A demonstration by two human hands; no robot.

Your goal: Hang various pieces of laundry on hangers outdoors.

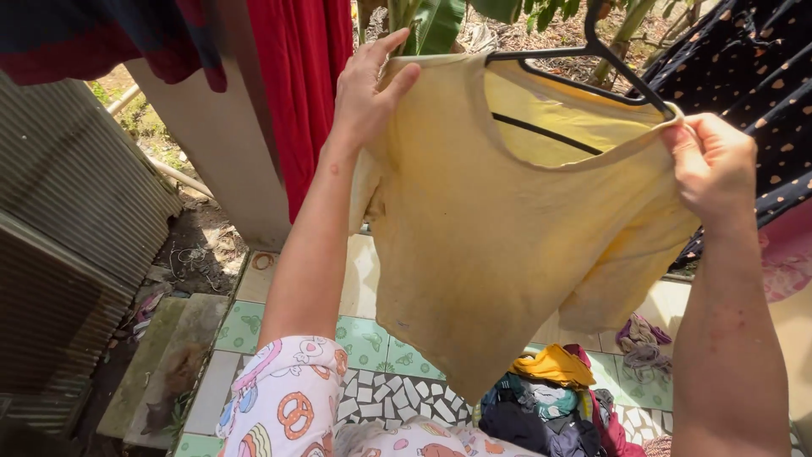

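Note:
A pale yellow shirt (pixel 499 228) hangs on a black hanger (pixel 584 59) in front of me. My left hand (pixel 368 85) grips the shirt's left shoulder, fingers wrapped over the fabric edge. My right hand (pixel 710 165) pinches the right shoulder where the hanger's end pokes through the neckline. The hanger's bar shows through the neck opening. The shirt's lower part drapes freely between my arms.
A red cloth (pixel 300 93) hangs behind on the left, a dark spotted garment (pixel 753 76) on the right. A heap of mixed clothes (pixel 550 402) lies below on the tiled floor (pixel 372 338). A corrugated metal sheet (pixel 68 220) stands at the left.

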